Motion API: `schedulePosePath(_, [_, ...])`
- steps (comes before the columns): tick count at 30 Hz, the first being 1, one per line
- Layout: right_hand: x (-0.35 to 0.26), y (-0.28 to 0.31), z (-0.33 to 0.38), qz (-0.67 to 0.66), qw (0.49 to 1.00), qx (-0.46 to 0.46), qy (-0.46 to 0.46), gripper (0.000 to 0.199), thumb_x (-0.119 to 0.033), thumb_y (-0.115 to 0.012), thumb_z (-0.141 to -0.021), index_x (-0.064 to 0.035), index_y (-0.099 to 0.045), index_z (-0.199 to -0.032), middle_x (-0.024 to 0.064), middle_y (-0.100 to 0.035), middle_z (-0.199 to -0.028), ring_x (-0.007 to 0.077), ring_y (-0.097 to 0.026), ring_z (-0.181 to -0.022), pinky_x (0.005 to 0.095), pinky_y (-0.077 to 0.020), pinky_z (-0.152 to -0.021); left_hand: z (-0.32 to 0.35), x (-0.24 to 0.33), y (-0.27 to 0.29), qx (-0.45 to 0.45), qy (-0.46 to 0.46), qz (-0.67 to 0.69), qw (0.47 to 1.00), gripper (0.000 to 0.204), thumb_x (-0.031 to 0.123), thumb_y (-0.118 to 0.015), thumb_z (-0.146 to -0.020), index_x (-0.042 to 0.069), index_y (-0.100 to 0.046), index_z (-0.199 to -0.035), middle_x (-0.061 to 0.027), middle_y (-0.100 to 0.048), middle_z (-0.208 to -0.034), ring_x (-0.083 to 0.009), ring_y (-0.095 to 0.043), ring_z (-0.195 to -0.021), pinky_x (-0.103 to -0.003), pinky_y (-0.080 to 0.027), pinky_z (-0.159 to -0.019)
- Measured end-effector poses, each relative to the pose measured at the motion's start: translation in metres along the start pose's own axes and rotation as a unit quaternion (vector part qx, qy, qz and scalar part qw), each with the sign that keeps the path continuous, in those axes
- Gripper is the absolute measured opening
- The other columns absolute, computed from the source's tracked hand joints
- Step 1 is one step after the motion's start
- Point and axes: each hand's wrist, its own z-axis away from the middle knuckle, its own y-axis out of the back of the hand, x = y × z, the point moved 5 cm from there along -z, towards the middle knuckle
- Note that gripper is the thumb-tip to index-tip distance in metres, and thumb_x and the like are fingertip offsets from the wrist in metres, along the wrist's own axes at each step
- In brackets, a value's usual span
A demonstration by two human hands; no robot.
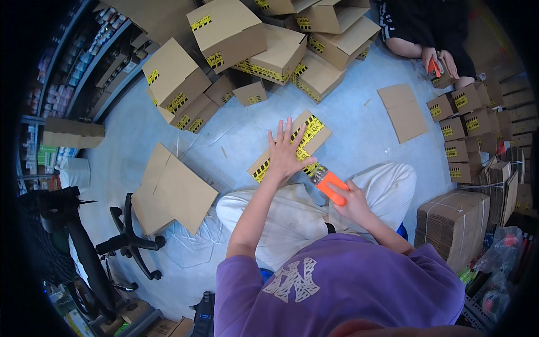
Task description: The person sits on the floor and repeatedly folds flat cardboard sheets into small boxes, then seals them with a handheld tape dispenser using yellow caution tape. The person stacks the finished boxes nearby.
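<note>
On the floor before my crossed legs lies a small flat cardboard box (317,137) with yellow and black printed tape across its top. My left hand (287,154) presses on it from above, fingers spread. An orange tape dispenser (331,189) is gripped by its handle in my right hand (352,203). Its head meets the box's near right side, beside my left thumb, and the yellow tape appears to run from it onto the box. My left hand covers part of the box's top.
Taped boxes (224,31) are piled ahead. Flat cardboard sheets (174,188) lie at left and right. A co-worker's hands (441,62) hold an orange tool and a small box at upper right, near stacked small boxes (471,126). A chair base (130,240) and shelves (106,73) stand left.
</note>
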Motion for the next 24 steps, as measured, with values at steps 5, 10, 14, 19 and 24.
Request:
schedulePosePath(5, [-0.008, -0.011, -0.063, 0.032, 0.995, -0.085, -0.027, 0.048, -0.022, -0.073, -0.065, -0.0207, -0.070, -0.113, 0.0205, -0.061, -0.092, 0.0376, -0.065, -0.075, 0.0439, -0.0549, -0.073, 0.009, 0.018, 0.000, 0.010, 0.076, -0.005, 0.997, 0.103, 0.034, -0.074, -0.069, 0.026, -0.017, -0.154, -0.0273, -0.007, -0.156, -0.0493, -0.006, -0.143, -0.071, -0.008, -0.108])
schedulePosePath(10, [0.033, 0.001, -0.081, 0.046, 0.990, -0.087, -0.099, 0.045, -0.024, -0.074, -0.068, -0.0196, -0.070, -0.112, 0.0181, -0.063, -0.100, 0.0371, -0.064, -0.090, 0.0484, -0.0502, -0.083, 0.008, 0.023, -0.032, 0.076, 0.175, -0.102, 0.976, 0.105, 0.019, -0.075, -0.069, 0.029, -0.014, -0.154, -0.0320, -0.008, -0.154, -0.0532, -0.010, -0.141, -0.072, -0.010, -0.106])
schedulePosePath(14, [0.116, -0.036, -0.071, 0.216, 0.968, 0.068, -0.106, 0.067, -0.020, -0.075, -0.068, -0.0200, -0.056, -0.132, 0.0190, -0.053, -0.124, 0.0361, -0.053, -0.113, 0.0513, -0.0392, -0.096, 0.010, 0.028, -0.026, 0.027, 0.177, -0.117, 0.977, 0.100, 0.019, -0.072, -0.074, 0.029, -0.014, -0.154, -0.0336, -0.011, -0.152, -0.0541, -0.016, -0.139, -0.072, -0.012, -0.106])
schedulePosePath(19, [0.078, -0.037, -0.066, 0.159, 0.968, 0.190, -0.028, 0.078, -0.036, -0.071, -0.081, -0.0157, -0.035, -0.148, 0.0190, -0.042, -0.137, 0.0355, -0.037, -0.130, 0.0486, -0.0272, -0.109, 0.053, -0.008, 0.043, 0.038, 0.222, 0.109, 0.968, 0.100, 0.021, -0.073, -0.079, 0.029, -0.008, -0.155, -0.0291, -0.024, -0.150, -0.0458, -0.025, -0.138, -0.063, -0.020, -0.109])
schedulePosePath(24, [-0.090, -0.017, -0.073, -0.535, 0.837, -0.004, 0.117, 0.085, -0.041, -0.069, -0.083, -0.0005, -0.029, -0.147, 0.0161, -0.038, -0.143, 0.0282, -0.038, -0.132, 0.0412, -0.0280, -0.111, 0.124, -0.072, 0.149, 0.299, 0.197, 0.691, 0.628, 0.092, 0.009, -0.066, -0.088, 0.017, -0.004, -0.155, -0.0117, -0.039, -0.143, -0.0195, -0.046, -0.125, -0.031, -0.040, -0.103])
